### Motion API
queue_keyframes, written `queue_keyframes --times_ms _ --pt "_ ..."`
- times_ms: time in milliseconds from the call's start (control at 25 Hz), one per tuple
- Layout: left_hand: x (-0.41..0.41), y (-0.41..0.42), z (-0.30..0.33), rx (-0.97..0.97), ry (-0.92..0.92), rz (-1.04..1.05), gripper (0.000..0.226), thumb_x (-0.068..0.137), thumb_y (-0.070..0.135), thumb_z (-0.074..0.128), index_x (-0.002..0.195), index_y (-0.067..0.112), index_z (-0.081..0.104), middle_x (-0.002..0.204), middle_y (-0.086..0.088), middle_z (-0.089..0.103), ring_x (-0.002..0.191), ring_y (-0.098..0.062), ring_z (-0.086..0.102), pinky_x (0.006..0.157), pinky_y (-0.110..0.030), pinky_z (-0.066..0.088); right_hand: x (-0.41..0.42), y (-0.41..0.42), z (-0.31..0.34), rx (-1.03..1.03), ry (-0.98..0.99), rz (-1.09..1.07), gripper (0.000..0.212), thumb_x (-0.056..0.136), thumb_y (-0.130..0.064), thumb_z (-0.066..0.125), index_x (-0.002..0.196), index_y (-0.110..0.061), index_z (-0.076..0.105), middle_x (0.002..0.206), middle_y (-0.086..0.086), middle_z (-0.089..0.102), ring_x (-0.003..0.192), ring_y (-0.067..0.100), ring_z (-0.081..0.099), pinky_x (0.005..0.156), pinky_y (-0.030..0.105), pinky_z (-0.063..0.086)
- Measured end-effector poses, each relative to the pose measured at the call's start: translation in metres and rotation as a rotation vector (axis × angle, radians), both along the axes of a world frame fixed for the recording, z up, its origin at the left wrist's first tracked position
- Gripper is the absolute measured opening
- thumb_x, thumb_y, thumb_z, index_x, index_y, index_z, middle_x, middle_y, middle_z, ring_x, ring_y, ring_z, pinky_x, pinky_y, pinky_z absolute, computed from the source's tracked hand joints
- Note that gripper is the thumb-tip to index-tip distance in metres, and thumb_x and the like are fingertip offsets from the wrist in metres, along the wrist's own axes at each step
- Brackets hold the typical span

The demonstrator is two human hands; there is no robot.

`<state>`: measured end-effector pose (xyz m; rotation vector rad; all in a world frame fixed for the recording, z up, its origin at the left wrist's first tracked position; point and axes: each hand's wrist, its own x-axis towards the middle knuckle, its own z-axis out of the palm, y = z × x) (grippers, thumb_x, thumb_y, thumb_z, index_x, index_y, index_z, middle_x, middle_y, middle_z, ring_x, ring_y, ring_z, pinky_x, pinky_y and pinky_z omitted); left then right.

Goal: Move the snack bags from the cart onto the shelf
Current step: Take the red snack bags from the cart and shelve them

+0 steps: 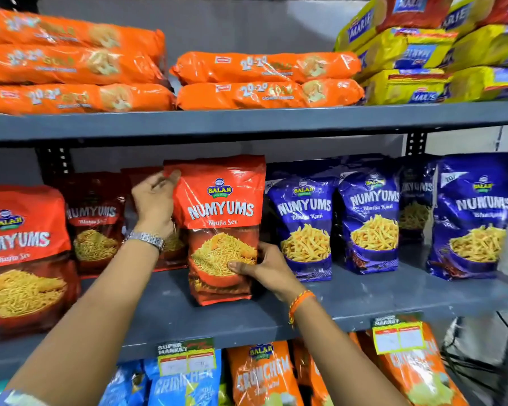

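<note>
Both hands' fingers (241, 266) clamp upright red bag (220, 227) on shelf (165, 312).

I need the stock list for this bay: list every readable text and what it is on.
"BALAJI NUMYUMS Bhujia Sev": held red bag
"BALAJI NUMYUMS": blue bags; line beneath blurred
"20-20 GOLD": orange packs; small print unreadable
"MARIE": yellow packs
"SUPER MARKET": shelf tag; prices unreadable
"BALAJI CRUNCHEM": orange bag below

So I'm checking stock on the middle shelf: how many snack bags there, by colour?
Red bags: 4, one of them held by both hands, left and right.
Blue bags: 4.
Total: 8.
</note>
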<state>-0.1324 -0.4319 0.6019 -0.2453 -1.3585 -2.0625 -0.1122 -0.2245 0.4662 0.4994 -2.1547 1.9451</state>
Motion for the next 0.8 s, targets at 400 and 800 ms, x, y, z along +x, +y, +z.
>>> queue_keyframes --times_ms 400,800 --pt "-0.049 -0.011 -0.023 0.078 -0.142 -0.103 0.014 0.089 0.007 0.071 0.083 0.019 0.065 0.069 0.008 0.074 0.06 -0.004 0.067 0.067 -0.023 0.058 -0.031 -0.018 -0.018 -0.238 -0.152 -0.07 0.043 0.074 -0.001 0.084 0.113 -0.004 0.067 0.114 0.015 0.074 0.105 0.027 0.072 0.092 0.04 0.059" --pt "-0.054 -0.016 -0.02 -0.017 -0.214 -0.11 0.011 0.08 0.025 0.082 0.073 0.023 0.074 0.074 0.005 0.073 0.06 -0.009 0.061 0.059 -0.023 0.05 -0.038 -0.017 -0.02 -0.296 -0.171 -0.047 0.049 0.076 -0.002 0.082 0.122 0.001 0.063 0.116 0.016 0.073 0.108 0.028 0.071 0.094 0.043 0.058"
